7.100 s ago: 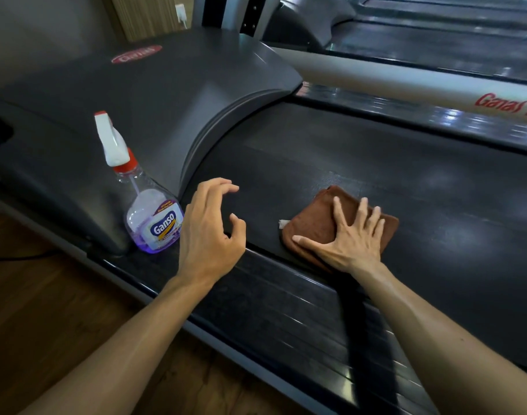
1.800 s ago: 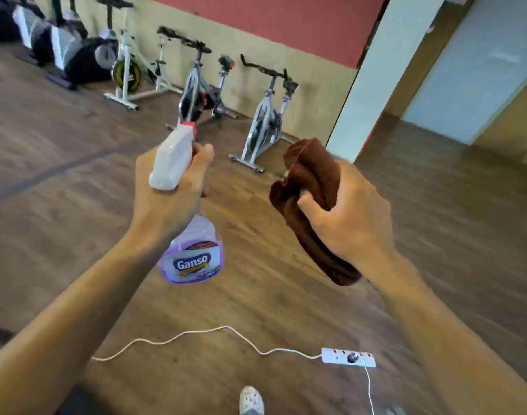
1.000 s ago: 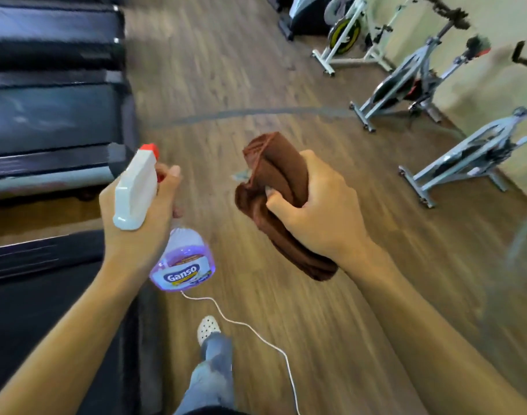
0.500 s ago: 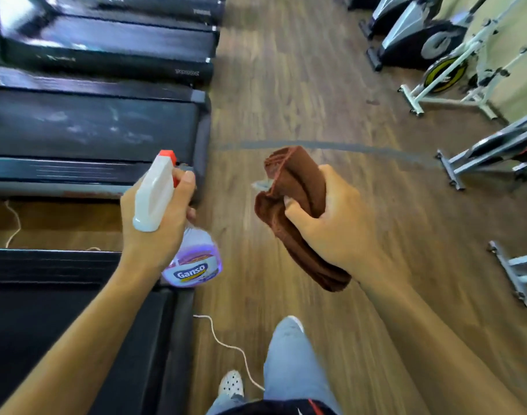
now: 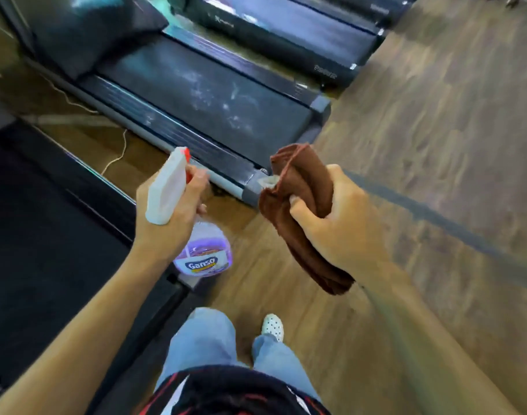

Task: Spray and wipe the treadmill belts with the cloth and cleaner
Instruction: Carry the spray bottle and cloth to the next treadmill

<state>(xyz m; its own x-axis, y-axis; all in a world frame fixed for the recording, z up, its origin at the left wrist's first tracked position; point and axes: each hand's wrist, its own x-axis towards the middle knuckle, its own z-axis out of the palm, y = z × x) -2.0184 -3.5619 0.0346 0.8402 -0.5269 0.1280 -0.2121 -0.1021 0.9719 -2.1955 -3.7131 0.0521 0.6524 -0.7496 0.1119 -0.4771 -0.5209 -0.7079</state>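
Three treadmill belts show: one dark belt (image 5: 46, 250) at 9 o'clock, a smeared belt (image 5: 214, 97) at 12 o'clock, and a third belt (image 5: 301, 28) beyond it at 1 o'clock. The left hand (image 5: 166, 217) curls round the neck of one spray bottle (image 5: 200, 253) of purple cleaner. The right hand (image 5: 340, 223) grips one bunched brown cloth (image 5: 298, 187), both held above the wooden floor (image 5: 436, 115).
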